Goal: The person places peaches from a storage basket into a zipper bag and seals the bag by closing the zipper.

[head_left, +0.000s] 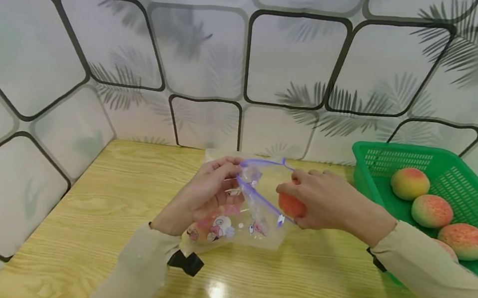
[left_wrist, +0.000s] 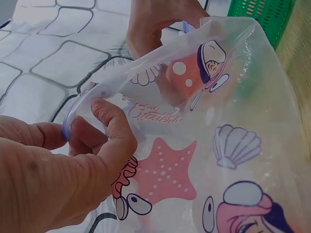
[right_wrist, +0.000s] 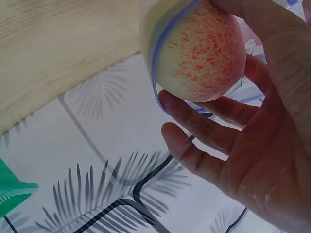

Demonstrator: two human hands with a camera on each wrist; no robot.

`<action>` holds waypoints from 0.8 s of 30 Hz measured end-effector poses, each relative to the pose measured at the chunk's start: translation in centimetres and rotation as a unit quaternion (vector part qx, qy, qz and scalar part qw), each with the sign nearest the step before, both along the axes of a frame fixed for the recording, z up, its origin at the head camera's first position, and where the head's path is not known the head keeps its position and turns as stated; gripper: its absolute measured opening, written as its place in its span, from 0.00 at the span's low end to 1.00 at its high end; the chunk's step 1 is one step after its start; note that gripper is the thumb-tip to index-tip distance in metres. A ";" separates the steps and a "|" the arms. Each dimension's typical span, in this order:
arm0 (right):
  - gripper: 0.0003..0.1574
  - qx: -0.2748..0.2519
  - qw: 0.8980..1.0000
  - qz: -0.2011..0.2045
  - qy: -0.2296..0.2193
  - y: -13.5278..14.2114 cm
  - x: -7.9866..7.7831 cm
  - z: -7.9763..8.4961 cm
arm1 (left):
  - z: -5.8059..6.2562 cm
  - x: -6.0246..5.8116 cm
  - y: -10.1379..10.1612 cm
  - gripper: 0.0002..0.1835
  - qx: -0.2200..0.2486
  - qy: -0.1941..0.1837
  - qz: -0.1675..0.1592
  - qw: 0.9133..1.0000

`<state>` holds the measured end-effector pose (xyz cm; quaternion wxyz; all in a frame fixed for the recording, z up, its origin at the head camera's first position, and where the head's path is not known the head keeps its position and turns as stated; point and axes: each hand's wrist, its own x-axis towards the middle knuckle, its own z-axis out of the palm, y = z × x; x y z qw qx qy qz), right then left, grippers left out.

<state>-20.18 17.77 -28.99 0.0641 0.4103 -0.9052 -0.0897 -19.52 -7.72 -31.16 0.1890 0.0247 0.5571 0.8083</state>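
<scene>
A clear zip bag (head_left: 261,237) printed with sea cartoons has a purple zip rim, which stands spread apart. My left hand (head_left: 203,192) pinches that rim at its left side; in the left wrist view the thumb and fingers grip the purple strip (left_wrist: 73,109). My right hand (head_left: 327,201) holds a red-speckled peach (head_left: 291,205) at the bag's mouth. The right wrist view shows the peach (right_wrist: 204,58) between thumb and fingers, partly behind the purple-edged plastic. An orange patch shows through the bag's lower left; I cannot tell what it is.
To the right stands a green plastic basket (head_left: 376,174) with several peaches (head_left: 432,211) in it, partly hidden by the right sleeve. The wooden table (head_left: 88,230) meets a wall (head_left: 296,61) with a leaf pattern at the back and left.
</scene>
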 end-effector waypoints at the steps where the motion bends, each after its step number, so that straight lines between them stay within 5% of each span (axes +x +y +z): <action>1: 0.35 0.005 1.000 -0.003 0.002 -0.1 0.0 0.0 | 0.0 0.0 0.0 0.09 -0.001 0.002 -0.002 1.000; 24: 0.48 0.071 0.995 -0.057 -0.037 -1.2 -0.1 0.6 | -0.8 -0.4 -0.2 0.08 0.007 -0.005 0.008 1.000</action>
